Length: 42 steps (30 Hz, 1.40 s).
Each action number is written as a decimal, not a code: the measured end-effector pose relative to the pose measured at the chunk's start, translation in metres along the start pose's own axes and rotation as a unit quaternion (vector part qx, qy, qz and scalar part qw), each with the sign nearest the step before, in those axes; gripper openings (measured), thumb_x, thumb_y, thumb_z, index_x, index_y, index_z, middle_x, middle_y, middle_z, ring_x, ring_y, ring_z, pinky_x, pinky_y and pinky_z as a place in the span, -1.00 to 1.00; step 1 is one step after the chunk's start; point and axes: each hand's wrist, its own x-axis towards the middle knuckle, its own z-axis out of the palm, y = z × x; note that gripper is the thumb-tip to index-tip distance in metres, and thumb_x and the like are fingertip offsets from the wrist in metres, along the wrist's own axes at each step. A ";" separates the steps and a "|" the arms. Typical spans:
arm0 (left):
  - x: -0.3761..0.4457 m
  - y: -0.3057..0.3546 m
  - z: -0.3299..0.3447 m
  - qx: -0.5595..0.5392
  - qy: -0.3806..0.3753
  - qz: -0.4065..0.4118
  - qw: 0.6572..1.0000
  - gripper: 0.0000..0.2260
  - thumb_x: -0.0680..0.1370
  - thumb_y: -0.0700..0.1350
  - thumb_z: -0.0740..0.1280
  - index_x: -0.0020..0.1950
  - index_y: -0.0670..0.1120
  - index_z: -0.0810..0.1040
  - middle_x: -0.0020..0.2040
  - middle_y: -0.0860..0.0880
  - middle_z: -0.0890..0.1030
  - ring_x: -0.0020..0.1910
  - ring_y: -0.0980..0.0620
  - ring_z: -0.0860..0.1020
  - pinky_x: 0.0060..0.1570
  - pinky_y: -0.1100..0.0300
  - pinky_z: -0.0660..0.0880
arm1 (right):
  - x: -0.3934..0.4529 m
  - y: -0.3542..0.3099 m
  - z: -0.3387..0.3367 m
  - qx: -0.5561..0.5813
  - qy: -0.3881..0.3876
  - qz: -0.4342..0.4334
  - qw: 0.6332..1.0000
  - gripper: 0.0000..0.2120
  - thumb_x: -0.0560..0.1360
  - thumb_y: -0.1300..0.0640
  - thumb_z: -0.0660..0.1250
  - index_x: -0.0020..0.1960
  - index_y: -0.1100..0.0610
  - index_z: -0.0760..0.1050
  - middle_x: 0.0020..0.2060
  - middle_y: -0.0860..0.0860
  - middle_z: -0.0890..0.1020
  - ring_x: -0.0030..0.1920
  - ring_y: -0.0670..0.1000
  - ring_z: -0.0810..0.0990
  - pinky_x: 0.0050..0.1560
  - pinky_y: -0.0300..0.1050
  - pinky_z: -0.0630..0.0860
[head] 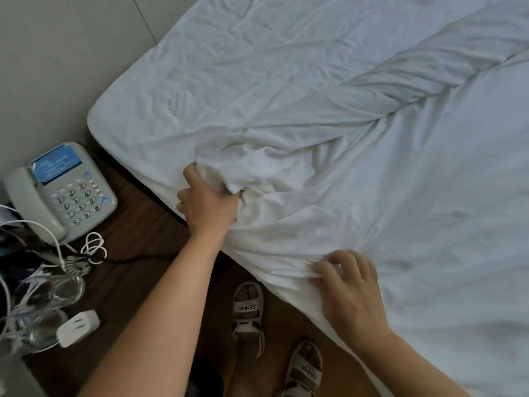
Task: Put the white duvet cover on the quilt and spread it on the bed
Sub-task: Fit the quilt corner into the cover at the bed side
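While your left hand [207, 200] bunches one white duvet cover [372, 173] in its fist, your right hand [347, 285], nearer you, pinches its edge; two sandals [247, 308] stand between them.

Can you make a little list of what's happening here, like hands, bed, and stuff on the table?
left hand: clutching a bunch of the white duvet cover
right hand: fingers pinching the cover's edge by the bed side
bed: white sheet, wrinkled
cover state: crumpled, not spread flat
bedside table: telephone, tangled cables, white plug
feet: sandals on the floor
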 end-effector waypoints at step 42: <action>0.155 0.068 0.013 0.042 -0.195 0.170 0.965 -0.61 0.46 0.33 0.40 0.10 0.14 0.43 -0.11 0.14 0.64 -0.11 0.01 0.60 -0.09 0.07 0.51 | 0.444 0.083 0.094 -0.117 -0.198 0.105 0.968 -0.31 0.51 -0.43 0.06 -0.33 0.11 0.63 -0.40 0.00 0.61 -0.20 0.14 0.60 -0.09 -0.05 0.46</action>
